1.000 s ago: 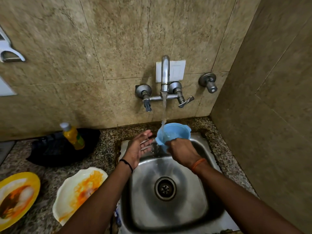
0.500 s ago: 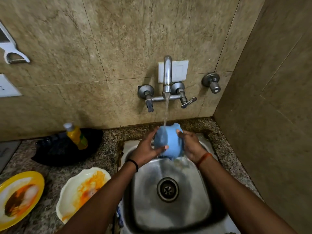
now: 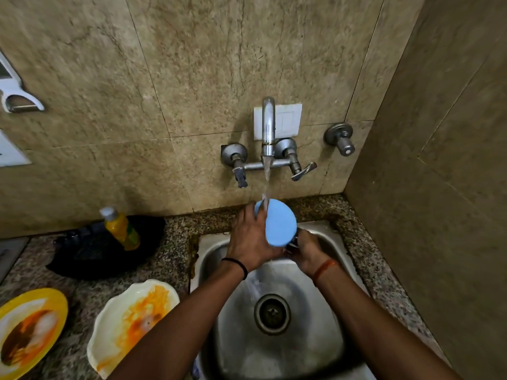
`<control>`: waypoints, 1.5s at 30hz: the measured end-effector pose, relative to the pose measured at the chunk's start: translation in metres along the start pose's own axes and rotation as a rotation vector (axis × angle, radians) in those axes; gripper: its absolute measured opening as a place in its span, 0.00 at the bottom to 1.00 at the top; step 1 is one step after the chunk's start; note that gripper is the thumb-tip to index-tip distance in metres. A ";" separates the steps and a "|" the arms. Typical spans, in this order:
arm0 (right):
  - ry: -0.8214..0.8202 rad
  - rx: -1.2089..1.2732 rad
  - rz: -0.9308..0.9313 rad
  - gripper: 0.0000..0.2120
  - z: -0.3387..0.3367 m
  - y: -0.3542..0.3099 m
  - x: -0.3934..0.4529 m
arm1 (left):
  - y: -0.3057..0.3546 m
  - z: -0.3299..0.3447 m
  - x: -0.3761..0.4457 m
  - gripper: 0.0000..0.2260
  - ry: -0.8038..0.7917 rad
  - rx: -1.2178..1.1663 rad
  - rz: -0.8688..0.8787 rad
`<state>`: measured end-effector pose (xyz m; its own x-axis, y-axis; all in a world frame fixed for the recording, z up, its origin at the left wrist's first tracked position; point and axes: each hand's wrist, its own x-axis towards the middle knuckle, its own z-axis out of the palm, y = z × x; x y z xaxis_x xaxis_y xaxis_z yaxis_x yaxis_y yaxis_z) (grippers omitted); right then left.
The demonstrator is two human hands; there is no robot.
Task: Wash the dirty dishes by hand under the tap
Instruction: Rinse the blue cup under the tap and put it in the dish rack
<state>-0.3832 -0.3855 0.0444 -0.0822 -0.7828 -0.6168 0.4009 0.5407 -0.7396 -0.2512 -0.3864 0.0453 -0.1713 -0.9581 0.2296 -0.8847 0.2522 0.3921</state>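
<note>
A blue plastic bowl [image 3: 280, 223] is held above the steel sink [image 3: 326, 349], turned so its flat underside faces me. Water from the wall tap [image 3: 267, 127] runs onto its top edge. My left hand [image 3: 251, 237] grips the bowl's left side, fingers wrapped over the rim. My right hand [image 3: 307, 250] holds it from below on the right, fingers curled under it. The inside of the bowl is hidden.
A dirty white plate [image 3: 131, 325] with orange stains and a dirty yellow plate [image 3: 30, 327] lie on the granite counter [image 3: 175, 242] left of the sink. Behind them sits a black pan [image 3: 90, 253] with a yellow soap bottle [image 3: 120, 229]. A tiled wall closes in the right.
The bowl was open side up under the stream in my right hand alone; my left hand then took hold, and both have turned it so its base faces me.
</note>
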 end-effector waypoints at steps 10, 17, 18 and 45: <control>-0.338 0.211 -0.231 0.15 0.030 -0.039 -0.028 | -0.004 -0.002 0.011 0.44 0.030 0.074 0.003; -0.374 0.067 -0.117 0.08 0.066 -0.054 -0.034 | 0.005 0.002 0.009 0.36 0.044 0.020 0.041; -0.346 0.024 -0.131 0.08 0.068 -0.054 -0.034 | 0.004 0.001 0.009 0.36 0.042 0.000 0.018; 0.207 -0.041 -0.341 0.14 0.036 -0.084 0.011 | -0.001 -0.007 0.002 0.48 0.070 -0.158 -0.032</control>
<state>-0.3852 -0.4508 0.1089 -0.3882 -0.8432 -0.3719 0.2827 0.2751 -0.9189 -0.2479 -0.3879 0.0522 -0.1083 -0.9556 0.2742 -0.8091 0.2450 0.5342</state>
